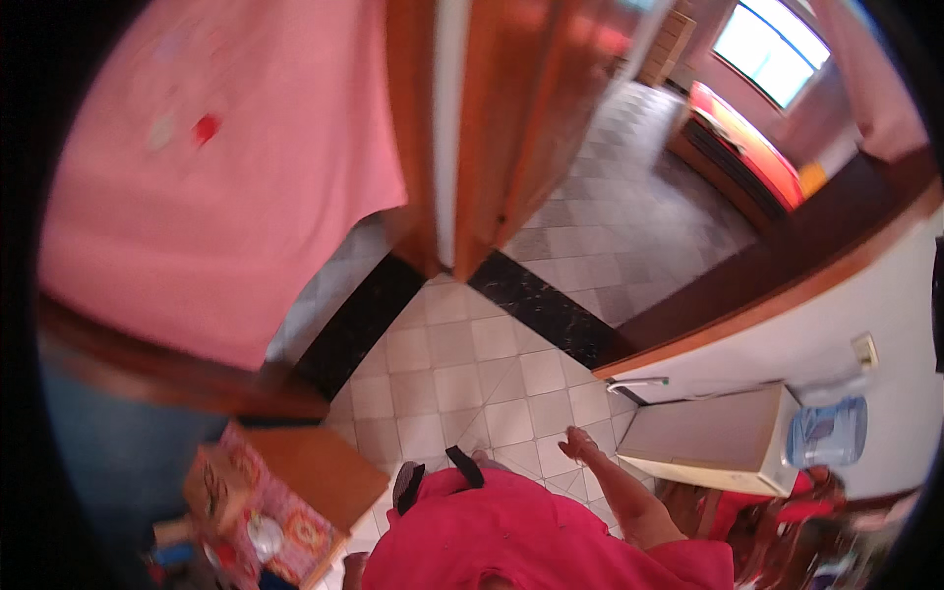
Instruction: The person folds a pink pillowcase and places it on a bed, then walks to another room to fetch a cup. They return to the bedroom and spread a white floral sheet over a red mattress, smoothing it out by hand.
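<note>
My right hand (580, 442) hangs out in front of my right side, over the pale tiled floor (511, 418). Its fingers look loosely apart, with nothing seen in them. Nearest to it stands a white box-shaped appliance (703, 433), a gap away on the right. A small patch of skin, likely part of my left hand (354, 568), shows at the lower edge beside my pink top; its fingers are hidden. Close to that side is a wooden cabinet (315, 467) partly covered by a patterned cloth (295, 511).
Two doorways with black thresholds (359, 320) meet at a wooden frame ahead. A pink curtain (236, 177) hangs across the left one. Through the right one are a bed (737, 147) and a window (772, 49). A blue water bottle (828, 433) is beside the appliance.
</note>
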Demonstrator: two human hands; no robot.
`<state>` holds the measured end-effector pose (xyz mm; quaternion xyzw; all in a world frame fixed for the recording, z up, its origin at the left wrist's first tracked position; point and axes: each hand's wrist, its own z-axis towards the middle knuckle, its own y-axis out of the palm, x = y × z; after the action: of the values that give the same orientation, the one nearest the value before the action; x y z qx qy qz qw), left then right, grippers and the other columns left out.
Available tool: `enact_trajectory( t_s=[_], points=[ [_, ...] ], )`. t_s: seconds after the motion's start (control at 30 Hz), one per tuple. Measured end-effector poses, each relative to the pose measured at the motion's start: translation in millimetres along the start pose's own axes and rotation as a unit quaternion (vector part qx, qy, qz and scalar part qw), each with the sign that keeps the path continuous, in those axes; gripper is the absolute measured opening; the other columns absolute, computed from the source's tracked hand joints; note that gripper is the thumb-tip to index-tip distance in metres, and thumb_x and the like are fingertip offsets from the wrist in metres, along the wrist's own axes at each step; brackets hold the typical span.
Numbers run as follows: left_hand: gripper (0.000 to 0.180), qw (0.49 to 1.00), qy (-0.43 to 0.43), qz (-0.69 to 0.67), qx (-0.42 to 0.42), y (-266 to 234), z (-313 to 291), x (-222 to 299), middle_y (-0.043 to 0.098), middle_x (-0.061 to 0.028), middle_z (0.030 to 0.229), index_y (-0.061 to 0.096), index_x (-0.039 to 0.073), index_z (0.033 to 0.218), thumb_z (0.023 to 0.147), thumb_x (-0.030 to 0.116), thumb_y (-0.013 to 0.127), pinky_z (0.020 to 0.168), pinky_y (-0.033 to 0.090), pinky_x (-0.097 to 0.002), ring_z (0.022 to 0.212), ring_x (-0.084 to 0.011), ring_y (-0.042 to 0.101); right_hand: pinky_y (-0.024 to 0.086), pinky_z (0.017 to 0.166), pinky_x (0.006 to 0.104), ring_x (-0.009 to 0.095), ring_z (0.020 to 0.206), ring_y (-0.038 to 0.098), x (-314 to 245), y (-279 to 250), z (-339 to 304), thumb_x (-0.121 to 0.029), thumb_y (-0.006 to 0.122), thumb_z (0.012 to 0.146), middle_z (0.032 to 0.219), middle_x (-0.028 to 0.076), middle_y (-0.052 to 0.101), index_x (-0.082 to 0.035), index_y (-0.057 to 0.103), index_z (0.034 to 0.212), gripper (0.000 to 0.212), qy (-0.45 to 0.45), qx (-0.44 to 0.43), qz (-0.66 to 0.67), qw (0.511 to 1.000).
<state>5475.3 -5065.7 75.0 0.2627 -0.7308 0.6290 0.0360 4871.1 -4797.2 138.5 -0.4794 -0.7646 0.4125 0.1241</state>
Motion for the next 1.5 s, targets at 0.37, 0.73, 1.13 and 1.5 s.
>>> enact_trajectory(
  t_s=[0.37,0.73,1.13,1.5],
  points=[
    [0.019,0.808,0.489,0.083,-0.317,138,102,402,0.055,-0.0115,0.064,0.056,0.004,0.065,0.064,0.023,0.058,0.058,0.045,-0.0342,0.064,-0.0261,0.056,0.045,0.072,0.0396,0.034,0.083,0.056,15,-149,155,-0.027,0.057,0.072,0.086,0.02,0.058,-0.002,0.051,0.09,0.032,0.023,0.118,0.15,0.981],
    [0.015,0.644,0.638,0.167,-0.388,289,78,876,0.059,-0.0166,0.069,0.058,0.002,0.071,0.066,0.016,0.057,0.062,0.047,-0.0367,0.069,-0.0316,0.059,0.046,0.078,0.0383,0.032,0.09,0.056,100,-98,149,-0.034,0.052,0.07,0.093,0.017,0.059,-0.006,0.064,0.084,0.034,0.269,-0.004,0.195,0.943],
    [0.03,0.582,0.558,0.223,-0.547,471,-127,1184,0.062,-0.0142,0.087,0.06,0.002,0.09,0.067,0.021,0.061,0.075,0.047,-0.034,0.083,-0.0256,0.06,0.044,0.081,0.039,0.033,0.093,0.055,305,-251,328,-0.031,0.05,0.071,0.097,0.021,0.057,-0.001,0.06,0.091,0.037,0.31,-0.013,0.301,0.902],
    [0.015,0.59,0.542,0.236,-0.55,602,-197,1389,0.057,-0.0134,0.061,0.055,0.001,0.067,0.066,0.016,0.058,0.053,0.045,-0.0319,0.058,-0.018,0.056,0.045,0.066,0.0413,0.035,0.077,0.057,529,-605,575,-0.017,0.052,0.068,0.079,0.019,0.059,-0.005,0.055,0.085,0.021,0.299,0.236,0.365,0.85]
  ],
)
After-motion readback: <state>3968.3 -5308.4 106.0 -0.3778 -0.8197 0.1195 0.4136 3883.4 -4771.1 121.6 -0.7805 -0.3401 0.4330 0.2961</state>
